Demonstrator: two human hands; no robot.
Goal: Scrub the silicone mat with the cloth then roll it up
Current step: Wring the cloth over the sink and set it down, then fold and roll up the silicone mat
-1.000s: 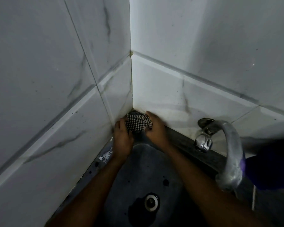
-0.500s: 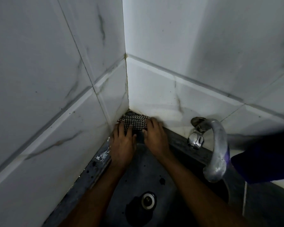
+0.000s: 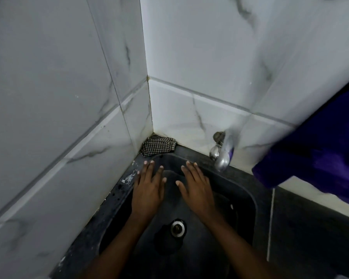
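Observation:
A black-and-white checked cloth (image 3: 158, 147) lies bunched in the corner where the two tiled walls meet, on the ledge behind the dark sink (image 3: 248, 196). My left hand (image 3: 148, 188) hovers over the sink's back left part, fingers spread, holding nothing. My right hand (image 3: 195, 188) hovers beside it, also spread and empty. Both sets of fingertips are a short way in front of the cloth, not touching it. At the right edge is a purple thing (image 3: 320, 156); whether it is the silicone mat I cannot tell.
A chrome tap (image 3: 223, 156) curves over the sink's back right rim. The drain (image 3: 177, 228) sits in the basin between my forearms. White marble-look tiled walls (image 3: 69, 97) close in on the left and behind. A dark counter (image 3: 310, 228) extends to the right.
Both hands have let go of the checked cloth and drawn back toward me over the sink. The cloth stays in the corner. The camera has tilted up and the purple thing shows larger.

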